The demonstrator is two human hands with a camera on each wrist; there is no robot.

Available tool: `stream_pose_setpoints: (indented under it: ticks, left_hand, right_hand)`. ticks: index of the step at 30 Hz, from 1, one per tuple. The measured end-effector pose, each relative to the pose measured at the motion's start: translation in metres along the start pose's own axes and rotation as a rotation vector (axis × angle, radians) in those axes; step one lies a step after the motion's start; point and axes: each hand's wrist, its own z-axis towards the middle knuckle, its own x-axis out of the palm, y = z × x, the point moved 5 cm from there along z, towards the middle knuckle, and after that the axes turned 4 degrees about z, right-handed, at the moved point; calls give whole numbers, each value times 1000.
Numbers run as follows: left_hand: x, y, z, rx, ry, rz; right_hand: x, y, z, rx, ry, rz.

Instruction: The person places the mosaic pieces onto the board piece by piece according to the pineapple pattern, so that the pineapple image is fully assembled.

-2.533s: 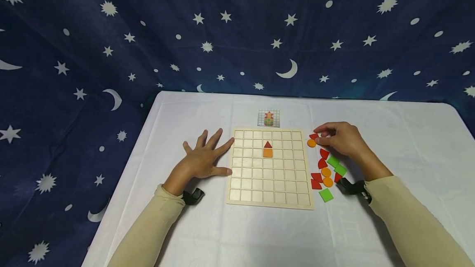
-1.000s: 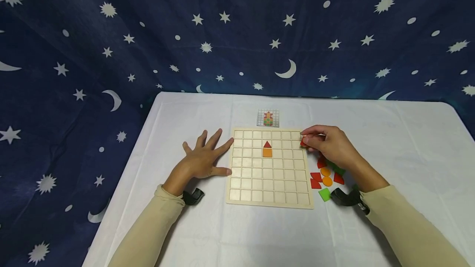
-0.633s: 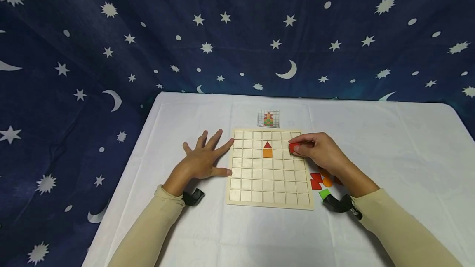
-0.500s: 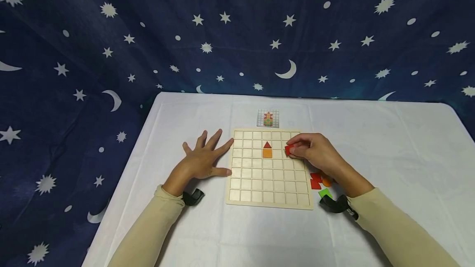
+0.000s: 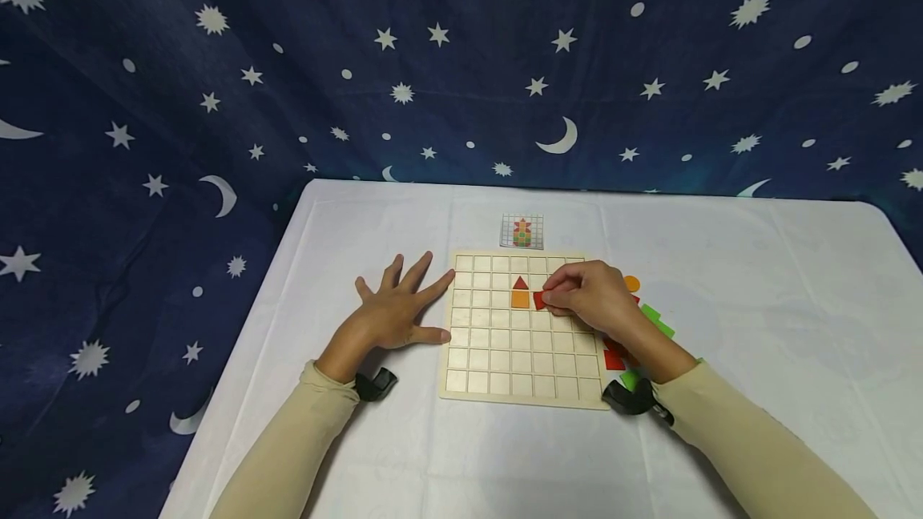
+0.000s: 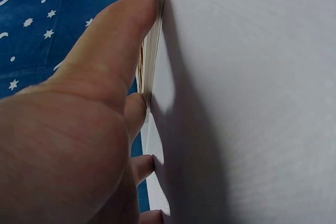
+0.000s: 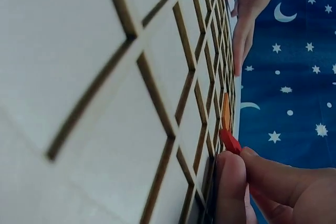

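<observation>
A pale wooden grid board (image 5: 497,383) lies on the white tablecloth. On it sit a red triangle tile (image 5: 521,283) and, directly below, an orange square tile (image 5: 520,299). My right hand (image 5: 594,295) pinches a small red tile (image 5: 539,300) between thumb and fingers, just right of the orange square; its full outline is partly covered by the fingertips. In the right wrist view the red tile (image 7: 230,141) is tilted against the board's surface beside the orange one. My left hand (image 5: 392,315) is spread on the cloth, its thumb and index fingertip touching the board's left edge.
Behind the board lies a small pattern card (image 5: 522,231) with a coloured figure on a grid. Loose tiles lie right of the board, partly under my right forearm: an orange disc (image 5: 631,283), green squares (image 5: 659,323) and red pieces (image 5: 614,360). A starry curtain (image 5: 461,62) hangs behind.
My right hand has picked up the red tile from the pile's far end and carried it left over the board to beside the orange square. The left hand has stayed put.
</observation>
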Motion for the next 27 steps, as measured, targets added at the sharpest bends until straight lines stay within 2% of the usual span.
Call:
stream_pose_setpoints:
  ticks: [20, 27]
  left_hand:
    - [0, 1, 1, 1, 5, 1]
    - [0, 1, 1, 1, 9, -1]
  right_hand:
    - [4, 9, 5, -72, -28, -127]
    - [4, 9, 6, -83, -15, -128]
